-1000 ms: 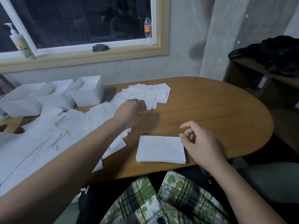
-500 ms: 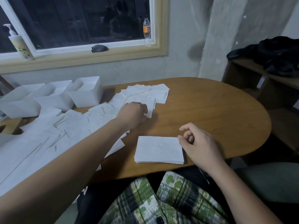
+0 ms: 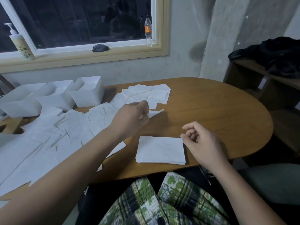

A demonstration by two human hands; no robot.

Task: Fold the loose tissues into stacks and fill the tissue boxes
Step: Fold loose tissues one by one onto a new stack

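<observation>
Loose tissues (image 3: 48,143) cover the left half of the bench (image 3: 219,114), from the near edge up to the far edge. Our left hand (image 3: 131,117) pinches one tissue (image 3: 155,112) mid-bench, its free end curling up off the wood. Folded stack (image 3: 160,150) lies flat by the near edge, centre. Our right hand (image 3: 199,143) sits just beside the stack's right edge, fingers loosely curled, holding nothing; we can't tell if the thumb touches the stack. Three white tissue boxes (image 3: 87,93) stand in a row at the far left corner.
</observation>
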